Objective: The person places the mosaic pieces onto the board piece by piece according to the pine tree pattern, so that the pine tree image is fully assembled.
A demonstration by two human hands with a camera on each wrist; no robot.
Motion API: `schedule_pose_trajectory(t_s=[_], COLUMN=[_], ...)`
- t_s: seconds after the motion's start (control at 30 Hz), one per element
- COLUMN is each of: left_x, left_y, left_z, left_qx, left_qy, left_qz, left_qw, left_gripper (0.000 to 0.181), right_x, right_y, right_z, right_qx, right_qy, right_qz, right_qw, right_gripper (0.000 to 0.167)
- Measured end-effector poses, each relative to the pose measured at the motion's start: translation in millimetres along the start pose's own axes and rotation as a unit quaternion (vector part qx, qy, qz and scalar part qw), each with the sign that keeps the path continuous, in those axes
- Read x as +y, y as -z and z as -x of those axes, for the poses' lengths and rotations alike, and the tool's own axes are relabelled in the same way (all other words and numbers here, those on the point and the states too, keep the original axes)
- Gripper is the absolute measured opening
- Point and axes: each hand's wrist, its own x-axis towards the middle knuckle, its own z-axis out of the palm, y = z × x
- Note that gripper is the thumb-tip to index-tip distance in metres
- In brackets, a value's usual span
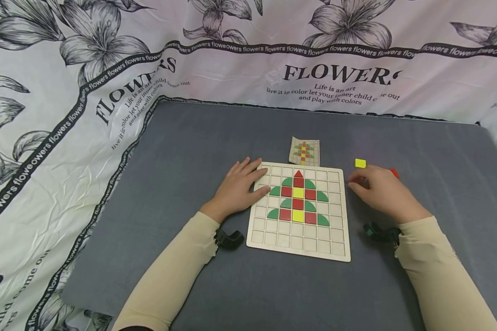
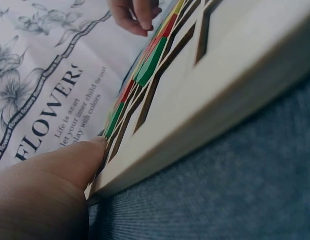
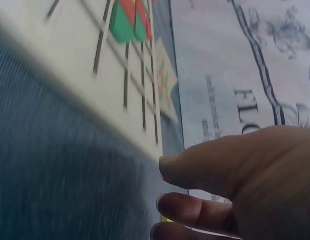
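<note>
A pale wooden grid board (image 1: 270, 238) lies on the dark grey table. Set into its cells are red squares (image 1: 298, 204), yellow squares (image 1: 298, 216), green quarter-rounds (image 1: 323, 220) and one red triangle (image 1: 298, 174) at the top, together shaped like a tree. My left hand (image 1: 240, 187) rests at the board's upper left edge, its fingers spread and the thumb over the rim. Off the right edge hovers my right hand (image 1: 382, 191), fingers loosely bent. In the right wrist view its thumb (image 3: 195, 167) and fingers stand apart, with no piece visible between them.
A loose yellow square (image 1: 360, 163) lies just beyond the right hand. Partly hidden behind that hand is a red piece (image 1: 394, 173). A small pattern card (image 1: 292, 151) printed with a similar tree lies behind the board. Flower-printed cloth (image 1: 232, 73) hangs along the table's far side.
</note>
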Motion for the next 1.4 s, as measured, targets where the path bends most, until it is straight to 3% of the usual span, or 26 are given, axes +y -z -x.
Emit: schedule_pose_trajectory(t_s=[0.13,0.27,0.47,0.63,0.9,1.1,1.4], left_x=[0.6,1.1,1.5,1.0,-0.7,0.5,1.6], left_y=[1.5,2.3,1.8,1.2,-0.2,0.5,1.7], left_z=[0.1,0.6,0.8,0.9,0.3,1.0,1.1], left_qx=[0.000,-0.002,-0.002,0.000,0.003,0.004,0.004], left_qy=[0.001,-0.001,-0.002,-0.001,-0.004,-0.004,-0.003], left_qz=[0.005,0.010,0.009,0.009,0.006,0.011,0.011], left_qw=[1.0000,0.9999,1.0000,1.0000,1.0000,0.9999,0.9999], left_gripper=[0.066,0.066,0.065,0.066,0.066,0.066,0.066], right_x=[14,25,41,50,55,52,43], right_y=[3,8,11,13,13,16,14], right_z=[6.3,11.9,17.7,18.5,21.2,20.8,16.4], right_qx=[0.033,0.046,0.052,0.040,0.053,0.039,0.017], right_qy=[-0.004,-0.029,-0.083,-0.095,-0.074,-0.064,-0.087], right_qz=[0.022,0.041,0.051,0.056,0.082,0.097,0.061], right_qw=[0.9992,0.9977,0.9940,0.9931,0.9924,0.9924,0.9942], right_gripper=[0.017,0.029,0.041,0.049,0.040,0.032,0.027])
